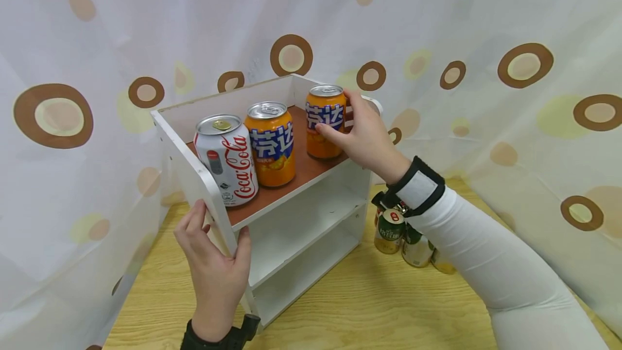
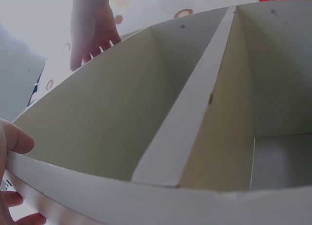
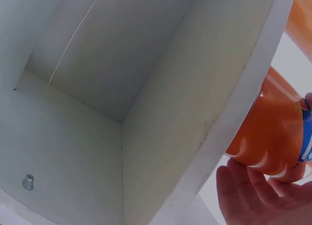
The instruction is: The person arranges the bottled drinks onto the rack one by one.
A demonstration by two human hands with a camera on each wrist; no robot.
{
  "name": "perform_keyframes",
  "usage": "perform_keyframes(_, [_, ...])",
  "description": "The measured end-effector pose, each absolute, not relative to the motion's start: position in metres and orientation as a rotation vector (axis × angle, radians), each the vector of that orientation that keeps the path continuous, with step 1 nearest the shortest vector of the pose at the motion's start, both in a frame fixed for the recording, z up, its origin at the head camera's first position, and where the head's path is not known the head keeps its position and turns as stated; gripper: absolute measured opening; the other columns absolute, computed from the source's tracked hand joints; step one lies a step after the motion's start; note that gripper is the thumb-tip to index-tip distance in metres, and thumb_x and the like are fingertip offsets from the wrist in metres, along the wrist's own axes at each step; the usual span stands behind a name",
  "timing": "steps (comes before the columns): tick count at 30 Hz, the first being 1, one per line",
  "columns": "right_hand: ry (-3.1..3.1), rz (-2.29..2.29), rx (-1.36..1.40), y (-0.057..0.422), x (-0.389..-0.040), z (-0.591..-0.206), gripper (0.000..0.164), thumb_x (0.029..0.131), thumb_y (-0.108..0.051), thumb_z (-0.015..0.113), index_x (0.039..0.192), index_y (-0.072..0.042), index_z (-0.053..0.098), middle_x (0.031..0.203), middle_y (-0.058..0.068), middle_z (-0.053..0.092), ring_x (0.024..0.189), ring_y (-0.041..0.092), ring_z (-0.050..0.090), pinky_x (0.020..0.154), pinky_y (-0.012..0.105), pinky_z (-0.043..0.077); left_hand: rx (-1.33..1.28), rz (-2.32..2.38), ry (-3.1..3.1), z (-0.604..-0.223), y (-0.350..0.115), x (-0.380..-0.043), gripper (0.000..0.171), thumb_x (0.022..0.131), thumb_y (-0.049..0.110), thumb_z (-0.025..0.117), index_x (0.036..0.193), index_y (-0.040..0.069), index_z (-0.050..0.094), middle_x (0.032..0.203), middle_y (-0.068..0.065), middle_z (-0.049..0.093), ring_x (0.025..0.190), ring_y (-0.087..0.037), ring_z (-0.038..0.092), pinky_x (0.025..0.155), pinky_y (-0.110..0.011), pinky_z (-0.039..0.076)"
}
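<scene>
My right hand (image 1: pixel 366 136) holds an orange Fanta can (image 1: pixel 320 139) at the right end of the brown top shelf (image 1: pixel 303 169), thumb across its front and fingers round its far side. In the right wrist view the fingers curl round this orange can (image 3: pixel 270 132). My left hand (image 1: pixel 216 258) grips the front edge of the white shelf unit's left side panel (image 1: pixel 206 190), thumb on the inner side and fingers outside. A white Coca-Cola can (image 1: pixel 225 161) stands against that panel, with a second orange Fanta can (image 1: pixel 272 150) upright beside it.
Below the top shelf are two white compartments (image 1: pixel 296 234). Several cans, among them a green and gold can (image 1: pixel 390 231), stand on the wooden table (image 1: pixel 369 307) right of the unit, partly hidden by my right arm. A patterned curtain (image 1: pixel 437 31) surrounds the table.
</scene>
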State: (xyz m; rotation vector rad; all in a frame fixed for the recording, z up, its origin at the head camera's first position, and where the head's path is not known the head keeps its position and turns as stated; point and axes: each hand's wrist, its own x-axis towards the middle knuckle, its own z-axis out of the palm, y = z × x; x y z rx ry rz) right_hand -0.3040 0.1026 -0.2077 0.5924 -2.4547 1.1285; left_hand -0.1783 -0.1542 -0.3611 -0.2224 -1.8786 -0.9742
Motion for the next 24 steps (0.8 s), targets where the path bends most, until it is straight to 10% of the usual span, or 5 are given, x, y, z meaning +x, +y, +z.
perform_keyframes(24, [-2.454,1.419,0.803,0.1086,-0.3136,-0.211,0.077,0.103,-0.018,0.057,0.164,-0.015,0.009,0.152,0.018,0.045,0.136,0.034,0.053,0.114,0.052,0.043,-0.218,-0.969,-1.863,-0.362,-0.1537,-0.1788,0.076,0.086,0.009,0.067,0.152,0.002,0.029,0.135,-0.031,0.034,0.136,-0.041,0.036,0.096,-0.047,0.037])
